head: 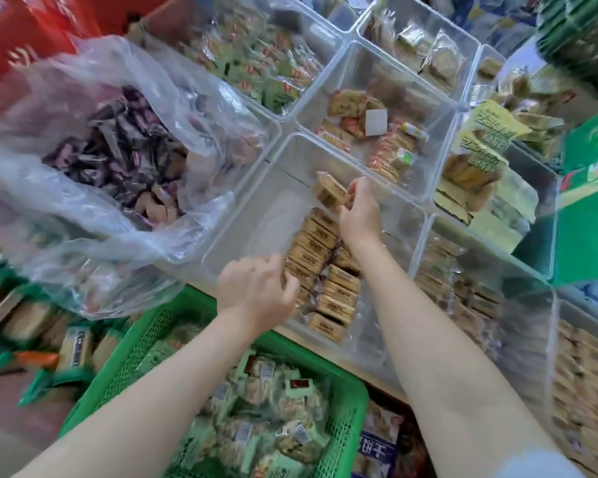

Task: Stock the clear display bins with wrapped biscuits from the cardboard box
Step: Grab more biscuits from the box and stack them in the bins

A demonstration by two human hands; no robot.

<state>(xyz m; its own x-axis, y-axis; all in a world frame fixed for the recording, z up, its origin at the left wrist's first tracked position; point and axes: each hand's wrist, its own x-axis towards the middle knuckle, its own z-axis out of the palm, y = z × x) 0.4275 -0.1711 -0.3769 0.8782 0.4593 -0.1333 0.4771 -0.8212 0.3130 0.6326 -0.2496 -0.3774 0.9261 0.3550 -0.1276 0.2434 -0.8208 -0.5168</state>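
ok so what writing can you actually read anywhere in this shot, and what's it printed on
"饼干": white characters on the blue packet at the bottom edge, the first one partly cut off.
Tan wrapped biscuits in the clear bin: dark print, too blurred to read, also on the one the right hand holds.
Yellow-green packets: large characters, blurred.
Red box and green box: white characters, blurred.
White tag: blank.

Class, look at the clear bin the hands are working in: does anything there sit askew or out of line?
Yes. The biscuit packet held by the right hand is tilted above the neat stacked row.
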